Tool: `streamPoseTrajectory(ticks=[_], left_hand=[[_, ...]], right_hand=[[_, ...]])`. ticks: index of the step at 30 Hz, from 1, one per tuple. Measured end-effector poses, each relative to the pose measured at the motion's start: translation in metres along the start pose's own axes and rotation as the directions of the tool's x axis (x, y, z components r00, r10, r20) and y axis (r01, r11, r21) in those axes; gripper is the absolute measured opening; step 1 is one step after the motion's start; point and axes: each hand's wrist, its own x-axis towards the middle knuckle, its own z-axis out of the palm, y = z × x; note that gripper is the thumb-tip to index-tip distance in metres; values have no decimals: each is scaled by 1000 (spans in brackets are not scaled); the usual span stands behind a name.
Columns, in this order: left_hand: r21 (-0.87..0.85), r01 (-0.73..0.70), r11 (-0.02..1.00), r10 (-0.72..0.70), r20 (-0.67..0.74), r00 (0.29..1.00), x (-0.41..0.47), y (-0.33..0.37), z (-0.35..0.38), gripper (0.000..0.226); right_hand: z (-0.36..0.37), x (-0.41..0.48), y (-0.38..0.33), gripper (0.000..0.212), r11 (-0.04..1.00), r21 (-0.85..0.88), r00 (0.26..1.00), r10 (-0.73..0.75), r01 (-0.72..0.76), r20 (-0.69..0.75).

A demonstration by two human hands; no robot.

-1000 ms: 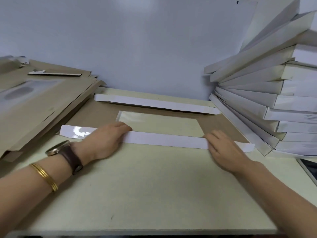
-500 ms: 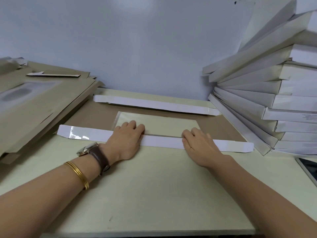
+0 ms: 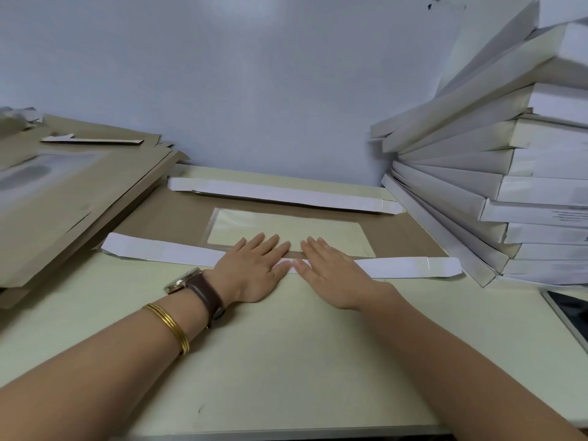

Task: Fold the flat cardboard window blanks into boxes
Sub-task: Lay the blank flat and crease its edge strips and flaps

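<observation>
A flat brown cardboard window blank [image 3: 159,218] lies on the pale table [image 3: 286,361], brown side up, with a clear plastic window in its middle. Its near white flap [image 3: 165,249] is folded over towards the window; the far white flap [image 3: 286,195] is folded too. My left hand [image 3: 254,268] and my right hand [image 3: 331,272] lie side by side at the middle of the near flap. Both press it flat with straight fingers, and the fingertips reach over onto the window.
A pile of unfolded brown blanks [image 3: 63,202] sits at the left. A tall leaning stack of finished white boxes [image 3: 509,186] fills the right, close to the blank's right end. A dark phone or tablet [image 3: 569,316] lies at the right edge. The wall stands just behind.
Both hands slid inward along the near flap, from its two ends to its middle, pressing the crease. They now almost touch.
</observation>
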Motion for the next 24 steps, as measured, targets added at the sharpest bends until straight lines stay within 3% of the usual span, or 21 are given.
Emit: streamPoseTrajectory(ticks=[14, 24], left_hand=[[20, 211, 977, -212, 31, 977, -37, -85, -11, 58], [-38, 226, 973, -224, 49, 973, -39, -106, -12, 57]], right_hand=[[-22, -43, 112, 62, 980, 22, 980, 200, -200, -10], [-36, -56, 137, 61, 963, 17, 962, 267, -268, 51]])
